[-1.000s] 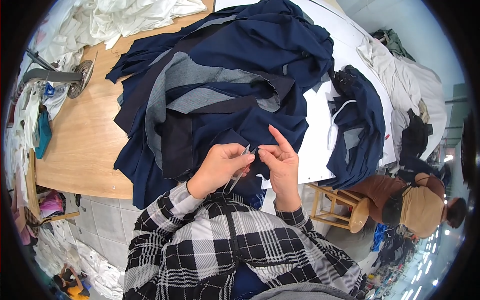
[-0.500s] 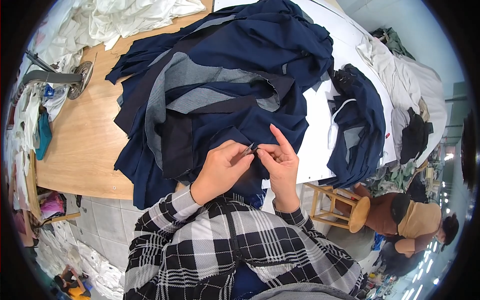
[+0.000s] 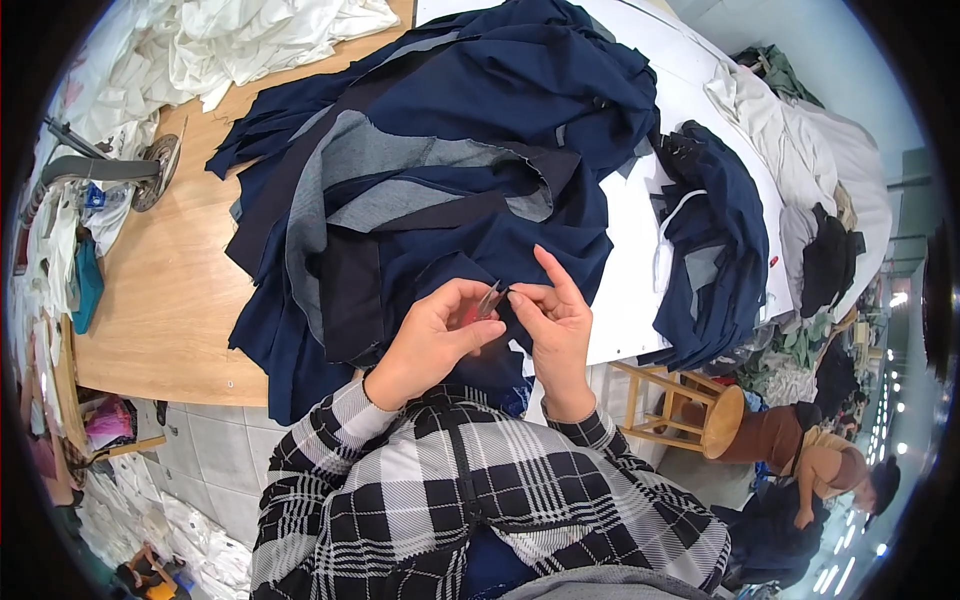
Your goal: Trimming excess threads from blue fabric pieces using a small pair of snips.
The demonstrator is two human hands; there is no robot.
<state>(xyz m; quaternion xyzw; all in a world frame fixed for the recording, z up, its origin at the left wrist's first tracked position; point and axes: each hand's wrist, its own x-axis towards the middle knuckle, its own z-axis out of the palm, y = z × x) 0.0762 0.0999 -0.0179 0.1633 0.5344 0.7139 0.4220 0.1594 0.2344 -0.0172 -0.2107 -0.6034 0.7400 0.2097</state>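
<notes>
A pair of small metal thread snips (image 3: 489,300), with a bit of red showing near the palm, is held in my left hand (image 3: 437,330). The blades point up toward my right hand (image 3: 556,335). Thumb and middle fingers of that hand pinch a tiny dark bit, too small to make out, close to the blade tips; its index finger is stretched up. Beneath and beyond both hands spreads a heap of navy cloth (image 3: 520,80) with grey inner sides. Part of it hangs over the table's near edge against my body.
The wooden table (image 3: 160,330) adjoins a white surface (image 3: 625,270). A second navy bundle (image 3: 715,310) lies right, beyond it pale cloth (image 3: 770,130). White cloth (image 3: 260,40) fills the far left. A wooden stool (image 3: 722,425) and another person (image 3: 790,450) are at right.
My left hand has turned slightly, so more of the snips and their red part shows. Both hands stay close together. The person at right has shifted posture.
</notes>
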